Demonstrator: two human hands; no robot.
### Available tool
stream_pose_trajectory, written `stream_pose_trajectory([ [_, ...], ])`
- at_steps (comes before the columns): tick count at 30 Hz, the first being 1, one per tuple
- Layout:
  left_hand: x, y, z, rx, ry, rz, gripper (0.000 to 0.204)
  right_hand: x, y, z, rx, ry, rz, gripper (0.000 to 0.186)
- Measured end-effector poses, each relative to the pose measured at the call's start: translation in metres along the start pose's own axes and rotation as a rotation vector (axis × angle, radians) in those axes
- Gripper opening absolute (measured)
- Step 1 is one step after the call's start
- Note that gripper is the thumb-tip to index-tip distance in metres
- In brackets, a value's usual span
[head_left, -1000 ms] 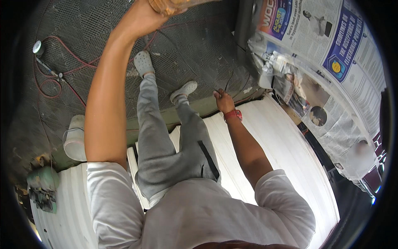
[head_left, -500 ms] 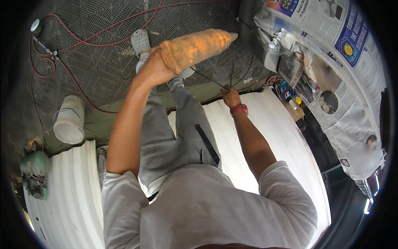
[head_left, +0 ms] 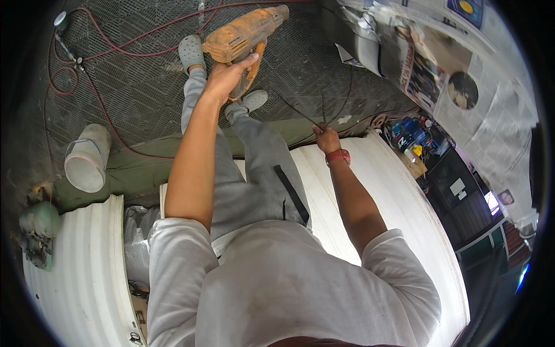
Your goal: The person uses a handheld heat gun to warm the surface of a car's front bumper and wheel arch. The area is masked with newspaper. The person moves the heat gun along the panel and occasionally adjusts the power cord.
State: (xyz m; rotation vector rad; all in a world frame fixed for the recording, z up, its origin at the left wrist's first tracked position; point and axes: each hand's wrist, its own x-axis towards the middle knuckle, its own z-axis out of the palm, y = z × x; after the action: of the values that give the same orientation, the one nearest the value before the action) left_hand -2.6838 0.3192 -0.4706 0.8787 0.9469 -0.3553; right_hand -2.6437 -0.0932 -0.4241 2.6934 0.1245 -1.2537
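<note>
My left hand (head_left: 226,80) is wrapped around the handle of a worn orange heat gun (head_left: 245,33). The tool is held out over the floor, its nozzle pointing to the far right. Ahead of me, my right hand (head_left: 327,140) is closed on a dark power cord (head_left: 296,110). Stretches of the cord run out from that fist toward the left and loop up to the far right. Whether the cord joins the heat gun cannot be made out. A red watch is on my right wrist.
Newspaper sheets under clear plastic (head_left: 491,115) cover a large object at right. Red hose (head_left: 130,53) with a gauge (head_left: 60,21) lies across the textured floor at far left. A white bucket (head_left: 87,165) and a green machine (head_left: 40,222) stand left. White ribbed panels (head_left: 75,254) are beside me.
The heat gun has moved up and left and turned, so its handle now shows. My right hand keeps its hold on the cord. The view has shifted slightly.
</note>
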Motion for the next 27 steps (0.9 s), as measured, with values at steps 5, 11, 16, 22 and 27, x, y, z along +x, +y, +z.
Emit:
stream_pose_trajectory([
  [5, -0.064, -0.011, 0.035, -0.067, -0.011, 0.103, 0.042, -0.017, 0.037, 0.009, 0.001, -0.017, 0.001, 0.054],
  [11, -0.147, -0.008, 0.100, 0.156, 0.086, 0.470, 0.051, -0.043, 0.068, 0.003, 0.027, 0.022, -0.069, 0.058],
  [16, -0.188, -0.028, 0.161, 0.431, 0.134, 0.799, 0.040, -0.055, 0.094, -0.002, 0.091, 0.053, -0.083, 0.056],
  [22, -0.191, -0.070, 0.170, 0.567, 0.135, 0.692, 0.048, -0.064, 0.122, 0.003, 0.077, 0.021, -0.105, 0.055],
  [27, -0.143, -0.105, 0.141, 0.483, 0.246, 0.639, 0.047, -0.077, 0.119, 0.002, 0.079, 0.040, -0.097, 0.055],
])
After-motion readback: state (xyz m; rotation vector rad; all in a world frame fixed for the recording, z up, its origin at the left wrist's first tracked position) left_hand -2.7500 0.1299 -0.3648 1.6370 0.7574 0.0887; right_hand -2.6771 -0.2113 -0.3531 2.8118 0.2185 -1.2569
